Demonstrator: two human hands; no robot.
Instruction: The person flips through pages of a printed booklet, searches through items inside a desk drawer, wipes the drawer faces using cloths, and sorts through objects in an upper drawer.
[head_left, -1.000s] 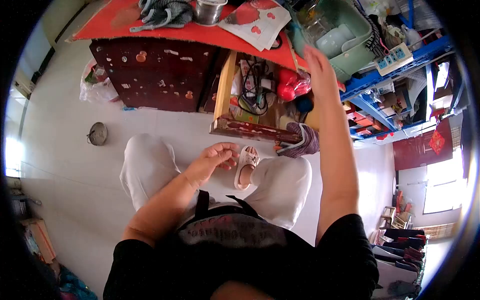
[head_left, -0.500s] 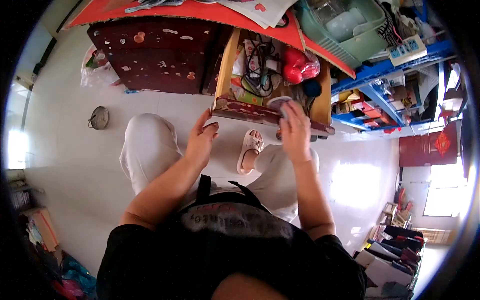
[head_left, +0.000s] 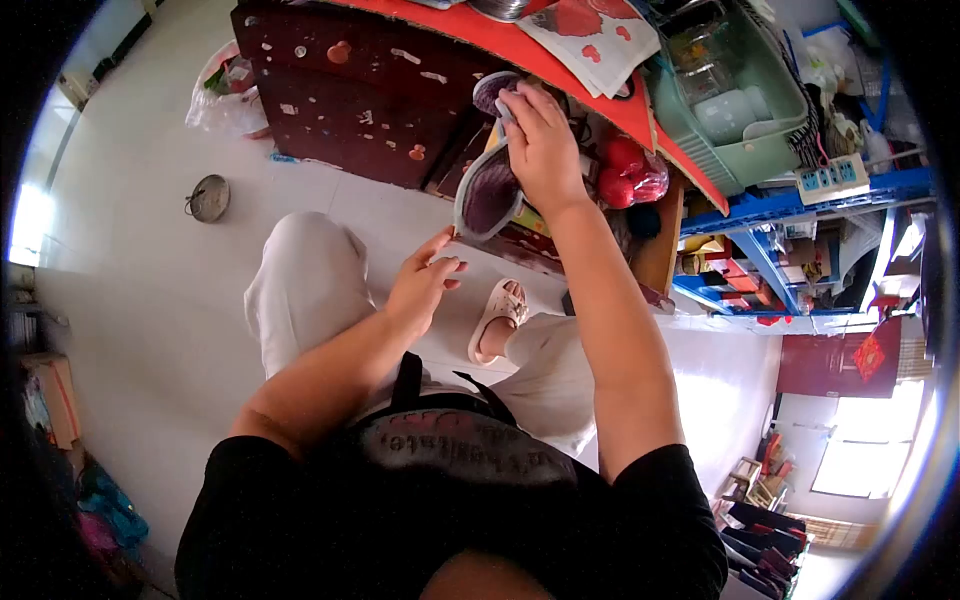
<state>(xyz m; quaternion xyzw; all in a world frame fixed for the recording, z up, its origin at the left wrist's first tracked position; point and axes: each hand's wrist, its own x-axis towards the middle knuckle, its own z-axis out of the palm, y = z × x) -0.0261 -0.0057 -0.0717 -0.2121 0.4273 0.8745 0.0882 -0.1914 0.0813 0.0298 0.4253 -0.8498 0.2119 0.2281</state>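
Observation:
My right hand (head_left: 543, 150) is closed around a purple insole (head_left: 490, 197) with a pale edge, held above the left side of an open wooden drawer (head_left: 673, 222). Part of the insole is hidden behind the fingers, so I cannot tell whether it is one or a stacked pair. My left hand (head_left: 425, 285) has its fingers apart and holds nothing. Its index fingertip is close to the lower end of the insole and the drawer's front left corner. Inside the drawer lie red round things in clear plastic (head_left: 630, 175) and a dark blue ball (head_left: 645, 221).
A dark red cabinet (head_left: 345, 110) with a red top sheet stands ahead. On top are papers with red hearts (head_left: 592, 42) and a green basket (head_left: 755, 155). A blue shelf rack (head_left: 765, 265) with a power strip (head_left: 833, 180) is at right. A round metal pan (head_left: 209, 198) lies on the floor.
My right hand has risen from the drawer front and moved left, bringing the purple insole out over the drawer. My left hand has shifted slightly right and down. The view has turned a little.

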